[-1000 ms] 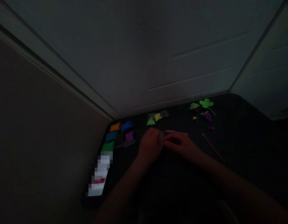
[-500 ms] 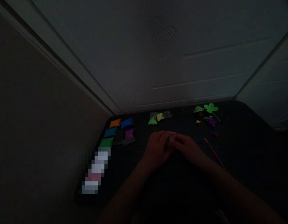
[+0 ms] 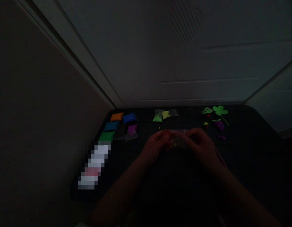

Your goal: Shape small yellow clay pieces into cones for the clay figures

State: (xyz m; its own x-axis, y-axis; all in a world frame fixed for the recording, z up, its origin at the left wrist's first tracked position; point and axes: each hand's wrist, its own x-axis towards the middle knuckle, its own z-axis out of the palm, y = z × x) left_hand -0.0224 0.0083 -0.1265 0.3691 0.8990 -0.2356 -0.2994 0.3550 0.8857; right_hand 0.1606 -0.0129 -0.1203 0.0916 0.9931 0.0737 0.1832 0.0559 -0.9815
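Between my two hands a clear plastic bag (image 3: 180, 135) is stretched out above the dark table, with something pinkish in its upper left part. The fingers of my left hand (image 3: 157, 142) pinch its left end. My right hand (image 3: 199, 142) grips the other end with thumb and fingers. A small yellowish spot shows below the bag, too dim to name. Partly behind my right hand lies a thin pink stick-like tool (image 3: 221, 156).
Packets of coloured clay, among them an orange packet (image 3: 116, 117) and a purple packet (image 3: 132, 130), lie at the left. Opened green (image 3: 157, 119) and yellow (image 3: 166, 114) packets lie at the back. A green clover shape (image 3: 220, 110) and purple grape-like cluster (image 3: 218, 125) lie right.
My hands have moved apart, and the clear bag now shows spread between them. The view has shifted slightly.
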